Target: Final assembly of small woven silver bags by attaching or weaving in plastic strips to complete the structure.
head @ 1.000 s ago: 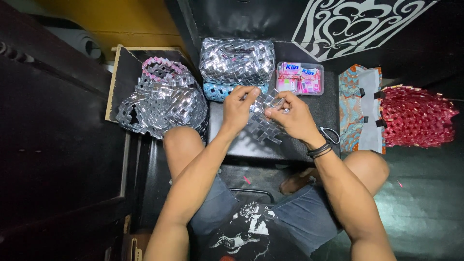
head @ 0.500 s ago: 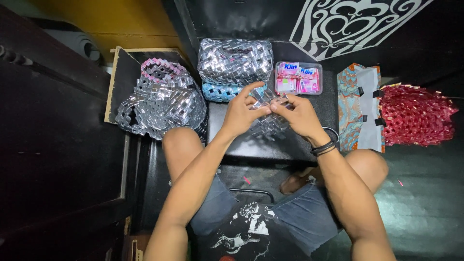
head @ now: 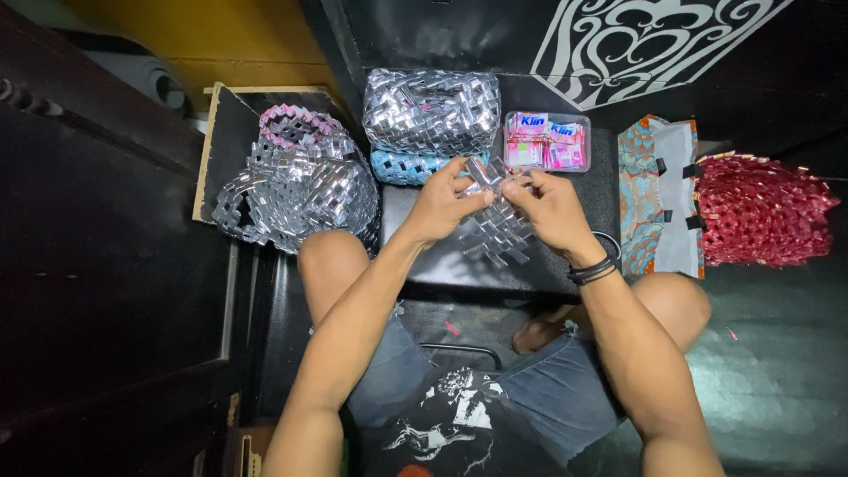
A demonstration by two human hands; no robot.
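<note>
1. We see both hands together over a low black desk (head: 442, 265), clamped on a small woven piece of shiny silver folded strips (head: 495, 225).
2. Our left hand (head: 442, 205) pinches the upper edge of the piece with fingertips; our right hand (head: 552, 208) grips the same edge just beside it, a black band at the wrist.
3. The lower part of the woven piece hangs against the desk top.
4. Behind it sits a silver woven bag (head: 433, 110), and beside that a clear box of pink packets (head: 546, 141).
5. To the left lies a heap of silver woven work (head: 296, 190); to the right, a red woven bag (head: 760, 212).
</note>
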